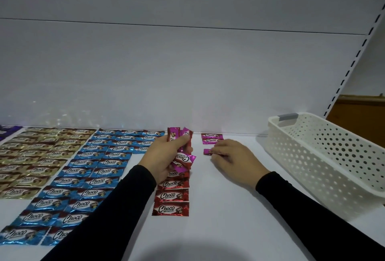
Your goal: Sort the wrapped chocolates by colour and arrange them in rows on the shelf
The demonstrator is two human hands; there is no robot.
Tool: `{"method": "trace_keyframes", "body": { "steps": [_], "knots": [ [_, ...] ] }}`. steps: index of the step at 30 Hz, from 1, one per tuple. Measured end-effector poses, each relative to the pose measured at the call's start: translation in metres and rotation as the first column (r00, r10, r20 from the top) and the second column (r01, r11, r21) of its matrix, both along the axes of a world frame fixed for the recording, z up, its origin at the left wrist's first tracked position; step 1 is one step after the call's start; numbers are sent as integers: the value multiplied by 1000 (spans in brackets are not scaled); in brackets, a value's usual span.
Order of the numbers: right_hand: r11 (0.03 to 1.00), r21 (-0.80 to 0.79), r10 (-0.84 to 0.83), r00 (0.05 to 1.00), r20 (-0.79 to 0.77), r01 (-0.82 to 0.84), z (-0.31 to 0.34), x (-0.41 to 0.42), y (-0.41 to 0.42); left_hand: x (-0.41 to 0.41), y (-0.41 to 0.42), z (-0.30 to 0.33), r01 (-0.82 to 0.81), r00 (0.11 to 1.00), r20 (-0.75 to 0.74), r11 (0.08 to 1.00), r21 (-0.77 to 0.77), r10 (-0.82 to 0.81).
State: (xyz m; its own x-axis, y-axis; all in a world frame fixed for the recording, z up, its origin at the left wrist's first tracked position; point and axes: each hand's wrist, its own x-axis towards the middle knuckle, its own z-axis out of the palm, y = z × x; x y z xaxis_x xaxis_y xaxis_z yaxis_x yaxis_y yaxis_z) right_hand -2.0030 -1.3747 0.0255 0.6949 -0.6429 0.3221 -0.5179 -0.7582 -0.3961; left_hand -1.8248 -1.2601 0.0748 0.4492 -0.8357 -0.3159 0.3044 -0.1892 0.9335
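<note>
The left hand [166, 156] grips a bunch of pink chocolates [181, 148] above the red column [173, 196]. The right hand [231, 156] pinches one pink chocolate [208, 151] flat on the shelf [229, 219], just below two pink ones [211, 138] already laid. Blue rows [87, 177] and gold rows [35, 156] lie to the left; a white basket [325, 156] stands to the right.

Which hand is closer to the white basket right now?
Right. The right hand is at the pink row, with bare shelf between it and the white basket to its right. The left hand, gripping a bunch of chocolates, is farther left.
</note>
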Motion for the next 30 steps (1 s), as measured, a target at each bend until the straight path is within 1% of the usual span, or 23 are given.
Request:
{"method": "trace_keyframes", "body": {
  "steps": [2, 3, 6, 9, 11, 12, 13, 14, 15, 16, 18, 20, 22, 23, 24, 25, 26, 27, 28, 30],
  "knots": [
    [997, -47, 49, 992, -117, -55, -4, -1, 4, 2, -1, 0, 5, 1000, -26, 1000, 5, -5],
    [997, -58, 42, 987, -158, -51, -5, 0, 3, 2, -1, -1, 10, 999, -31, 1000, 9, -9],
    [996, -93, -2, 983, -183, -16, -5, 8, -5, 2, 0, -2, 18, 1000, -20, 1000, 18, -17],
    [995, -94, 18, 984, -175, -35, -7, 11, -8, 5, 4, -1, 27, 1000, -11, 999, 18, -27],
    [995, -98, 27, 996, -84, -36, -6, 11, -6, 7, 6, 0, 45, 999, 3, 999, 26, -45],
    [997, -68, 27, 1000, 12, -26, -4, 10, -4, 7, 7, 0, 55, 998, 14, 998, 34, -55],
    [1000, 4, 14, 992, 126, -15, 1, 10, 1, 7, 7, -1, 68, 997, 22, 997, 44, -69],
    [995, 94, 17, 972, 234, -41, 6, 11, 5, 6, 7, -1, 85, 996, 24, 995, 54, -86],
    [984, 160, 35, 956, 292, -84, 12, 10, 10, 4, 7, -1, 111, 993, 24, 992, 65, -112],
    [977, 164, 83, 951, 298, -136, 16, 9, 13, 2, 8, 0, 142, 989, 25, 987, 77, -145],
    [972, 116, 174, 959, 225, -204, 21, 7, 20, -4, 9, 1, 205, 977, 33, 974, 99, -209],
    [971, 113, 183, 958, 220, -211, 20, 2, 24, -8, 10, 1, 219, 974, 30, 971, 99, -223],
    [980, 137, 102, 960, 262, -142, 17, -6, 26, -7, 11, 2, 178, 983, 20, 978, 105, -181],
    [979, 181, 41, 966, 254, -89, 15, -10, 26, -4, 10, 1, 143, 990, 7, 984, 111, -144],
    [974, 224, -10, 981, 196, -35, 14, -14, 26, -1, 11, 1, 105, 994, -9, 988, 117, -105],
    [975, 222, -36, 993, 109, 11, 12, -16, 23, 2, 12, 1, 75, 997, -16, 990, 123, -74],
    [983, 180, -39, 999, 15, 35, 10, -17, 20, 3, 13, 2, 59, 998, -16, 990, 129, -58],
    [990, 138, -30, 998, -46, 36, 8, -18, 18, 4, 14, 3, 57, 998, -14, 990, 130, -56],
    [992, 118, -27, 998, -62, 34, 6, -18, 16, 4, 15, 4, 63, 998, -9, 990, 127, -62],
    [996, 77, -39, 999, -6, 39, 7, -18, 16, 2, 14, 5, 70, 997, 10, 990, 124, -72]
  ]
}}
